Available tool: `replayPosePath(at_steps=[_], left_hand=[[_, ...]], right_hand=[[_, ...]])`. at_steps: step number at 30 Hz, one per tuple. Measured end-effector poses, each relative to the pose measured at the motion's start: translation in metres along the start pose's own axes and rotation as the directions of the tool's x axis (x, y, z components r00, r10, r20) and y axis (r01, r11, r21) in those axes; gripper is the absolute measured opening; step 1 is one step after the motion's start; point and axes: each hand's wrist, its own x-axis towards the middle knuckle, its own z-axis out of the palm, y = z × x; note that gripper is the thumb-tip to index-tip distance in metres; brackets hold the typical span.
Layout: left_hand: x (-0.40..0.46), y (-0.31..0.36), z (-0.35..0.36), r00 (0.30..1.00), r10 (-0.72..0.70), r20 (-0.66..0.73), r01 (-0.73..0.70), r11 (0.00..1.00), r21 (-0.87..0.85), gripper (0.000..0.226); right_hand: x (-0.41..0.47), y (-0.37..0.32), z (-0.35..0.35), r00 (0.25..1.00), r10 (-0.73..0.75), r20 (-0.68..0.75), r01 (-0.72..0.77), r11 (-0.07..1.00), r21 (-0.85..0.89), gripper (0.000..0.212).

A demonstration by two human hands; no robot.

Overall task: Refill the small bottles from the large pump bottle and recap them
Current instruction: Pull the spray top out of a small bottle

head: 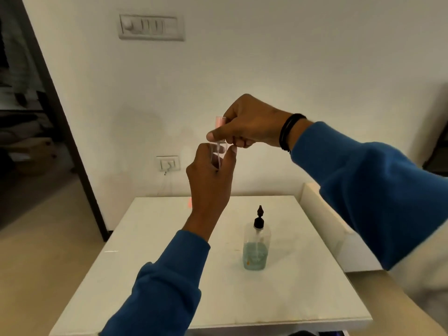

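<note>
Both hands raised: left hand holds small bottle; right hand pinches cap.

The sleeves are deep blue, plain. A black band circles the right wrist. The small bottle is clear, and the cap above it is clear with a pink tint. The pump bottle is clear with pale blue-green liquid in its lower half and a black pump top. The table is white, the wall off-white, the doorframe dark brown.
</note>
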Motion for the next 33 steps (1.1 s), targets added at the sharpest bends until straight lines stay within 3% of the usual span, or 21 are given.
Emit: replayPosePath(at_steps=[12,19,33], left_hand=[[0.006,0.038,-0.006,0.998,0.057,0.023,-0.056,0.996,-0.064,0.029],[0.003,0.036,-0.008,0.999,0.02,0.047,-0.018,0.999,-0.036,0.029],[0.004,0.036,-0.015,0.999,0.045,0.009,-0.045,0.999,0.004,0.041]], right_hand=[[-0.019,-0.044,-0.032,0.999,-0.03,0.025,0.032,0.997,-0.069,0.028],[-0.016,-0.046,-0.03,0.996,-0.037,0.077,0.049,0.984,-0.171,0.026],[-0.006,-0.042,-0.03,0.978,-0.12,0.17,0.15,0.973,-0.174,0.026]])
